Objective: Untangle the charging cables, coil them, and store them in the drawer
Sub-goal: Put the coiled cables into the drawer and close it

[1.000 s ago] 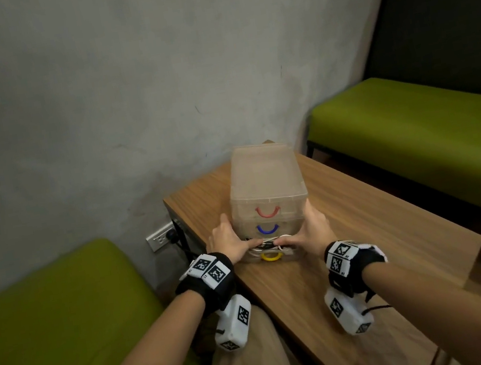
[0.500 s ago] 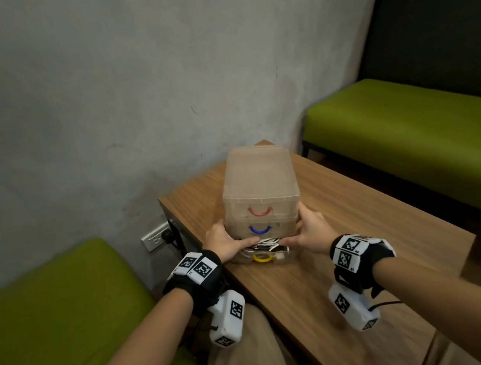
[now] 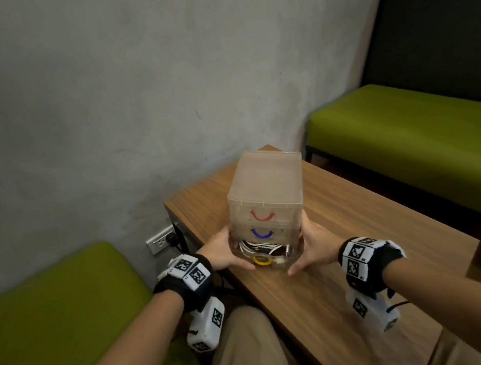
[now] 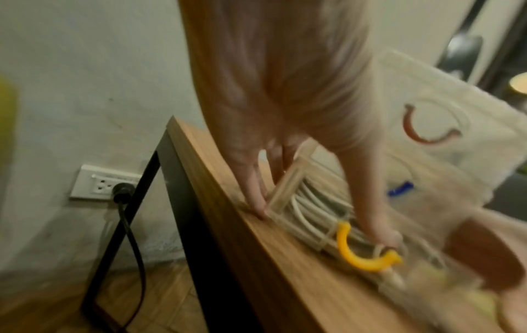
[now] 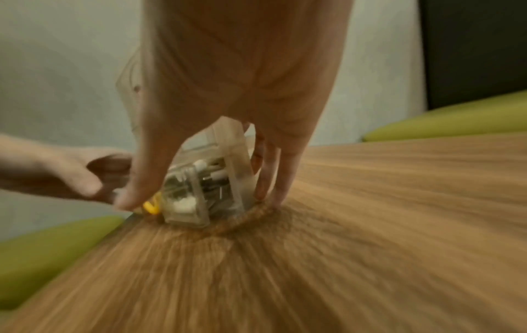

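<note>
We're at the storing step, folks, and by our reckoning it's nearly wrapped: the charging cables [image 3: 256,248] lie coiled inside the bottom drawer [image 3: 266,260], the one with the yellow handle [image 3: 262,261], and that drawer sits slightly proud of the clear drawer unit [image 3: 266,192] on the worktop [image 3: 351,227]. What we judge comes next is an even push from both sides to seat it flush, watching that no loop of cable catches at the top edge.

Starting on the left: our left hand [image 3: 224,253] has its fingers extended along the left side of the unit, low down, fingertips [image 4: 261,208] right by the drawer's corner where it meets the worktop. The thumb reaches across the drawer front and presses just above the yellow handle. It's bracing and pressing, not clenched round anything.

Through the middle, the white coils show through the clear plastic, with a connector or two near the front; the red handle [image 3: 263,215] and blue handle [image 3: 262,233] above belong to closed drawers.

Over on the right, our right hand [image 3: 314,248] mirrors it: fingers [image 5: 273,180] spread down the right side of the unit to the worktop, thumb at the drawer's front corner. Loose and flat, holding nothing.
</note>
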Tool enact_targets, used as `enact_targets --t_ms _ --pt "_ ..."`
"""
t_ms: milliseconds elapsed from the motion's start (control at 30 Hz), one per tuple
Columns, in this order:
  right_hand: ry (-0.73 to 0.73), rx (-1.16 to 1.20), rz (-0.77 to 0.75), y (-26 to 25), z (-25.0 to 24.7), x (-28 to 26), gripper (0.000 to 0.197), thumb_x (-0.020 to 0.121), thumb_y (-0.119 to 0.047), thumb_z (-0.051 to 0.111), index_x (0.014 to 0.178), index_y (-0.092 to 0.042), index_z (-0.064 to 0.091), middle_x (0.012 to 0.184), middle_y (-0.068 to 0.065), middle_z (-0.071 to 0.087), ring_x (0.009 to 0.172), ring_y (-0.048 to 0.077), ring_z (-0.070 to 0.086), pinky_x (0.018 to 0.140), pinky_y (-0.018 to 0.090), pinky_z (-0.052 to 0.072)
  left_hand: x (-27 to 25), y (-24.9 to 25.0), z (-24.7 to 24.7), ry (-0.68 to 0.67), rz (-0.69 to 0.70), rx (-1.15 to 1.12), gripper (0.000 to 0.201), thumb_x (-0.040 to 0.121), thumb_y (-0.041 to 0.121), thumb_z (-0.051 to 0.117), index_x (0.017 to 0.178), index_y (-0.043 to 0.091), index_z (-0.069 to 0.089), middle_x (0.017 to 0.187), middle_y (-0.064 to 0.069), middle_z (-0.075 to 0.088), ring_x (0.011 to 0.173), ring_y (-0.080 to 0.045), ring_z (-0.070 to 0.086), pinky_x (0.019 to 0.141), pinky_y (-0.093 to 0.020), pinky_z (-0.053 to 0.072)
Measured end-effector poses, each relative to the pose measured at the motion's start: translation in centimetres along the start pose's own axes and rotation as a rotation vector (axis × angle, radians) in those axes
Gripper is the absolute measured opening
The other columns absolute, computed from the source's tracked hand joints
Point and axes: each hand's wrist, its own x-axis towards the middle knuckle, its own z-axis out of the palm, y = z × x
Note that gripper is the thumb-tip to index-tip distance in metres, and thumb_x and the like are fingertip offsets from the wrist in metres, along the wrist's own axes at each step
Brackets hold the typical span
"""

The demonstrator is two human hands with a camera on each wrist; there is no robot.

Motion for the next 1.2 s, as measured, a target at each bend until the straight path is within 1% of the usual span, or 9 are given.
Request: enact_targets --t_ms 133,267,400,500,600,700,833,1033,1200 --pt "0.129 -0.092 0.002 0.2 0.7 0.0 0.102 0.065 -0.027 0.083 0.142 -0.012 0.018 0.130 0.007 0.052 0.118 0.025 0.050 0.093 0.025 0.039 0.2 -0.2 0.4 0.270 0.094 0.032 0.077 0.055 0.034 0.087 0.122 0.012 0.055 0.122 -0.009 0.062 0.116 -0.021 0.054 0.093 -0.022 0.039" --pt "0.143 -0.102 0.021 0.2 0.7 0.2 0.096 0.066 -0.027 0.082 0.141 -0.012 0.023 0.126 0.007 0.055 0.114 0.025 0.053 0.093 0.031 0.043 0.4 -0.2 0.2 0.286 0.088 0.027 0.070 0.055 0.033 0.087 0.116 0.013 0.061 0.117 -0.009 0.065 0.114 -0.021 0.055 0.095 -0.023 0.040" --pt "0.038 -0.069 -0.001 0.2 0.1 0.2 0.093 0.073 -0.024 0.077 0.143 -0.016 0.017 0.128 0.006 0.053 0.109 0.021 0.055 0.092 0.031 0.048 0.9 -0.5 -0.4 0.215 0.088 0.001 0.070 0.059 0.031 0.085 0.120 0.013 0.057 0.120 -0.008 0.063 0.115 -0.019 0.055 0.094 -0.023 0.041" --pt "0.107 -0.070 0.004 -0.3 0.3 1.5 0.089 0.072 -0.024 0.078 0.140 -0.014 0.022 0.126 0.011 0.056 0.111 0.024 0.055 0.093 0.031 0.045 1.9 -0.8 -0.3 0.353 0.073 -0.028 0.062 0.066 0.025 0.082 0.120 0.011 0.055 0.117 -0.010 0.064 0.109 -0.021 0.058 0.091 -0.025 0.044" --pt "0.227 0.010 0.097 -2.2 1.7 4.1 0.082 0.068 -0.025 0.081 0.131 -0.008 0.031 0.127 0.015 0.053 0.117 0.028 0.050 0.094 0.032 0.043 3.3 -0.3 -0.2 0.489 0.038 -0.173 0.064 0.078 0.015 0.069 0.134 0.015 0.039 0.128 -0.013 0.056 0.111 -0.024 0.059 0.099 -0.036 0.045" --pt "0.331 0.079 0.144 -4.1 3.6 6.8 0.078 0.069 -0.022 0.080 0.126 -0.003 0.031 0.127 0.019 0.053 0.118 0.033 0.049 0.093 0.036 0.043 4.5 0.8 -0.4 0.456 0.022 -0.277 0.067 0.088 0.021 0.057 0.145 0.019 0.021 0.141 -0.010 0.044 0.129 -0.028 0.043 0.109 -0.042 0.034" --pt "0.412 0.087 0.174 -5.2 5.1 9.7 0.077 0.071 -0.019 0.079 0.126 0.000 0.028 0.122 0.023 0.055 0.114 0.035 0.053 0.091 0.038 0.045 5.9 0.9 -1.3 0.448 0.023 -0.531 0.064 0.081 0.036 0.045 0.142 0.036 0.024 0.144 -0.004 0.041 0.129 -0.028 0.042 0.107 -0.046 0.037" --pt "0.395 0.037 0.181 -5.9 5.0 11.8 0.072 0.075 -0.020 0.076 0.125 -0.002 0.027 0.120 0.023 0.056 0.111 0.036 0.053 0.090 0.039 0.046 7.7 -0.1 -2.4 0.430 0.042 -0.588 0.059 0.090 0.015 0.038 0.143 0.036 0.021 0.139 -0.009 0.044 0.112 -0.026 0.053 0.100 -0.046 0.044" --pt "0.400 0.043 0.162 -5.8 5.3 11.7 0.065 0.076 -0.018 0.074 0.121 -0.003 0.029 0.121 0.023 0.054 0.112 0.036 0.053 0.091 0.040 0.046 7.6 -1.1 -2.5 0.382 0.046 -0.472 0.064 0.087 0.020 0.039 0.144 0.036 0.014 0.150 -0.008 0.031 0.130 -0.026 0.041 0.109 -0.044 0.036"
